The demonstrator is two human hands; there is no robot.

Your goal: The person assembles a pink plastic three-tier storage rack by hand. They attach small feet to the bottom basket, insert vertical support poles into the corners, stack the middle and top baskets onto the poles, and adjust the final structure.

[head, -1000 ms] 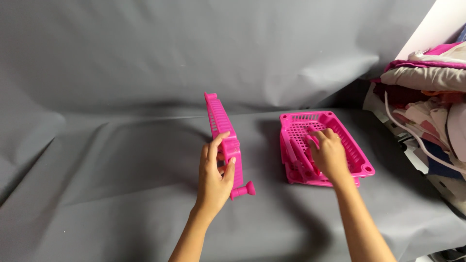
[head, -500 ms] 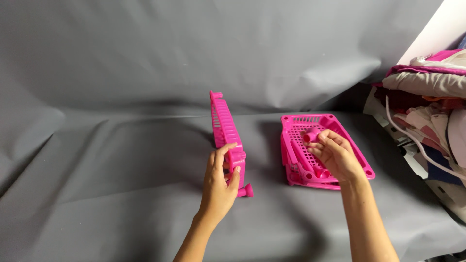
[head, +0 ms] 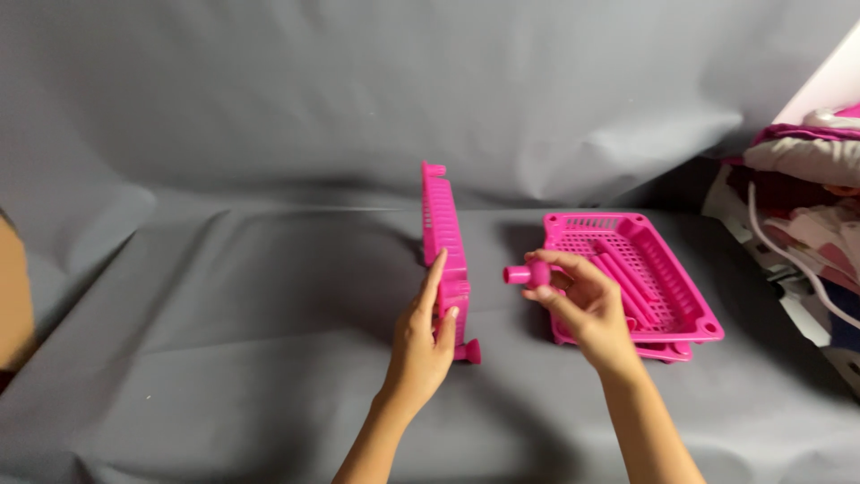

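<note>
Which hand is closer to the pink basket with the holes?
Right. The right hand hangs just in front of the pink basket, holding a small pink peg. The left hand is farther left, holding the upright pink panel.

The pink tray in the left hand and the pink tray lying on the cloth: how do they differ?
The held tray stands on edge, seen side-on; the lying tray rests flat, its open side up. The left hand steadies the held tray; no hand touches the lying tray. Loose pink rods lie in the lying tray; the held tray carries a foot. Both are bright pink slotted plastic.
</note>
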